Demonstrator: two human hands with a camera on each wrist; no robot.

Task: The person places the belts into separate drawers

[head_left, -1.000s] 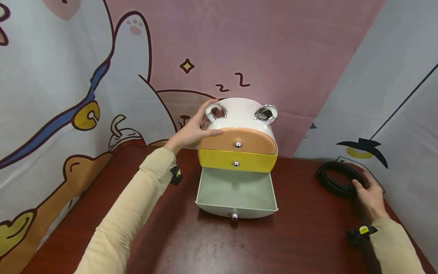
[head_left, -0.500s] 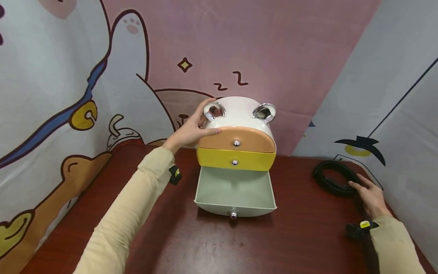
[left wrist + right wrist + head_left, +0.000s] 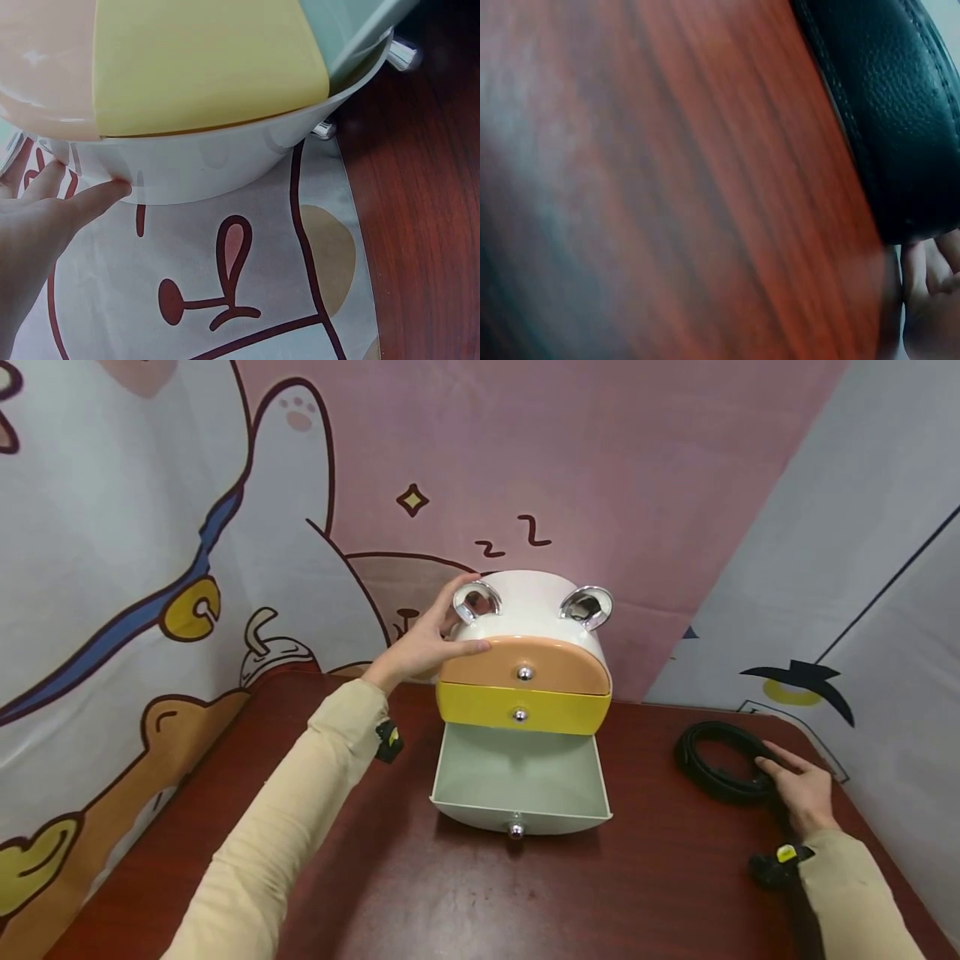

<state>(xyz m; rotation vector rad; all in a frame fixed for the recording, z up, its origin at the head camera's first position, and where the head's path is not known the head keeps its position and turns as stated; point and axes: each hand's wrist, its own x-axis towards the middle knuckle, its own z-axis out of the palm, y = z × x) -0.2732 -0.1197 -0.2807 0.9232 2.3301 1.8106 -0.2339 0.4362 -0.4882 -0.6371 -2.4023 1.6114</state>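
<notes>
A small chest of drawers (image 3: pixel 536 606) with a white rounded body and two silver ears stands in the middle of the head view. Its orange (image 3: pixel 558 670) and yellow (image 3: pixel 480 706) drawers are closed, while the pale green bottom drawer (image 3: pixel 517 777) is pulled out with nothing in it. My left hand (image 3: pixel 423 647) grips the chest's upper left side, thumb on the front edge, other fingers partly hidden behind the left ear. On the right, my right hand (image 3: pixel 804 789) pinches a coiled black leather belt (image 3: pixel 727 788) by its near right side. Stitching shows along the belt's edges in the right wrist view.
The dark red wooden table (image 3: pixel 480 902) spreads out around the chest. A cartoon-printed cloth (image 3: pixel 630 485) hangs close behind and along both sides of the table. Each wrist carries a small black camera (image 3: pixel 388 742).
My right hand has drawn the coiled belt a little to the left, away from the right-hand cloth. The left hand keeps its hold on the chest; the drawers stand as before.
</notes>
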